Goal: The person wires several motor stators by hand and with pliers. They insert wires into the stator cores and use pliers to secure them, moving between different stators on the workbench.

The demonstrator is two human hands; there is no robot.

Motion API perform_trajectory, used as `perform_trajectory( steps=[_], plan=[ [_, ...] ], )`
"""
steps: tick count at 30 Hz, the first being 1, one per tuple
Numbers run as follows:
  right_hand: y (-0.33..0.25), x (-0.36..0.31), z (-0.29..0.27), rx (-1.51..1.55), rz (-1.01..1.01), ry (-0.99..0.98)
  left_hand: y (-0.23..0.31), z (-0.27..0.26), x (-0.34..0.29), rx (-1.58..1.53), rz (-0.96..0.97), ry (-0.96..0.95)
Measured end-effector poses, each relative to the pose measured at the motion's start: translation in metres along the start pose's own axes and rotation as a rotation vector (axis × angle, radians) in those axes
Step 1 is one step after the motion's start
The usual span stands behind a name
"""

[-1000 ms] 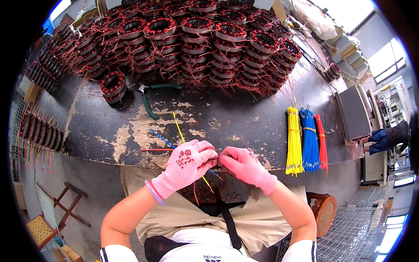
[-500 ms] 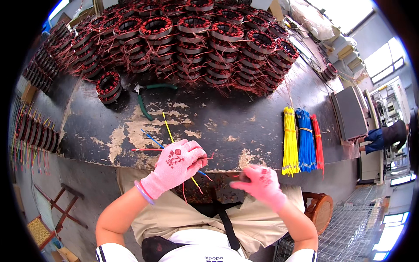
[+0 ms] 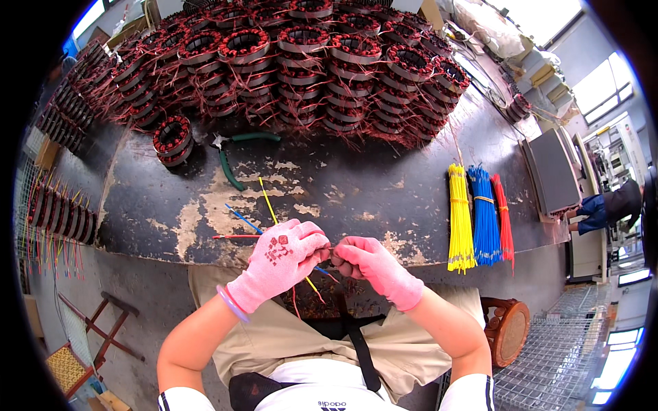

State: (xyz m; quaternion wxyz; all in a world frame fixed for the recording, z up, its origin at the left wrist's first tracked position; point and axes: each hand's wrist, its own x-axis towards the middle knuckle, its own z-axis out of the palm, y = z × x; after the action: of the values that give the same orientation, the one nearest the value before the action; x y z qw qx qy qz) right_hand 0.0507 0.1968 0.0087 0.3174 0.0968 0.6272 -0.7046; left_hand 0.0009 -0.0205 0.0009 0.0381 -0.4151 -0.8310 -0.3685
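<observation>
The right hand (image 3: 378,264), in a pink knit glove, is coming back in from where it was hanging out to the side half a second ago, and is now meeting the left hand (image 3: 281,259), gloved the same way, just over the near edge of the table (image 3: 384,185). Both hands are pinching shut, fingertip to fingertip, on a thin lead wire (image 3: 327,255) that is running between them, so that the short stretch is being held taut and steady at close range. Below the hands, a dark wound stator with copper-red coils (image 3: 322,301) is resting in the person's lap, mostly hidden by the gloves, and thin yellow, blue and red sleeved wires (image 3: 264,205) are fanning out from under the left hand onto the table, lying clear of the fingers. Farther out, green-handled cutting pliers (image 3: 233,154) are lying within easy reach to the left front, beside a single round stator with red windings (image 3: 173,135). On the right, bundles of yellow tubing (image 3: 458,219), blue tubing (image 3: 484,216) and red tubing (image 3: 502,212) are lying side by side, sorted by colour for quick picking. Across the back, a large heap of wound stators (image 3: 301,61) is stacked in tiers, and a row of finished ones (image 3: 62,216) is standing on edge at the left.
</observation>
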Motion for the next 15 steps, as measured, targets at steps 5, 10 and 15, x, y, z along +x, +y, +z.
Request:
perform_trajectory(
  steps=[5, 10, 15],
  plan=[
    [-0.009, -0.008, -0.005, -1.151, -0.682, 0.315, -0.001, 0.001, 0.0, -0.01, -0.002, 0.003],
    [-0.012, 0.005, -0.007, -1.37, -0.866, 0.228, -0.002, 0.001, 0.002, -0.023, 0.009, 0.03],
    [-0.005, 0.008, -0.001, -0.102, -0.055, 0.099, -0.003, 0.0, 0.001, -0.015, 0.023, 0.006]
  ],
)
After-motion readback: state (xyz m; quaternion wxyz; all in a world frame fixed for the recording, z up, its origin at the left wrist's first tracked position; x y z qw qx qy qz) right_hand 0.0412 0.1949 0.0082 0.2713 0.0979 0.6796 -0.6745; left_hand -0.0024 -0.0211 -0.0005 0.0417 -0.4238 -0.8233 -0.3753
